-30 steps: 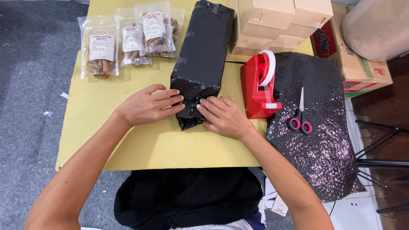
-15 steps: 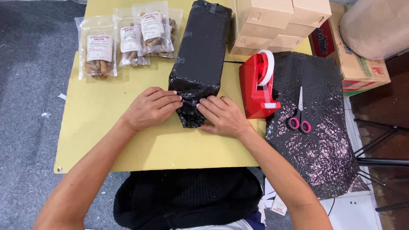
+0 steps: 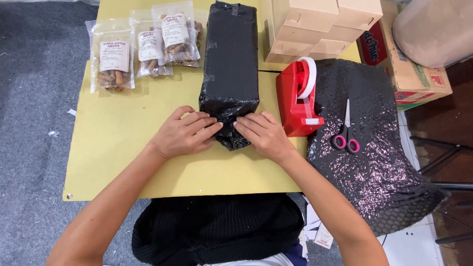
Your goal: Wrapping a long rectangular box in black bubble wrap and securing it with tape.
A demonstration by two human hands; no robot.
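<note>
Yellow tabletop (image 3: 123,162) over grey carpet (image 3: 29,123), seen from above. Left hand (image 3: 185,134) lies palm down, fingers together and stretched flat, pressing the near end of a black parcel (image 3: 230,64). Right hand (image 3: 261,133) mirrors it from the other side, fingers flat on the same crumpled end; neither hand is curled into a grip. Fingertips of the two hands nearly meet over the folded wrap. Parcel is long, lying lengthwise away from the person, mid-tabletop, its far end at the back edge.

Just right of the parcel: red tape dispenser (image 3: 298,101) with a white roll. Beyond that, a sheet of black bubble wrap (image 3: 379,167) draped off the right edge, pink-handled scissors (image 3: 346,129) on it. Back left: three clear snack bags (image 3: 143,47) in a row. Back right: tan cartons (image 3: 320,27) stacked; a printed box (image 3: 414,74) further right.
</note>
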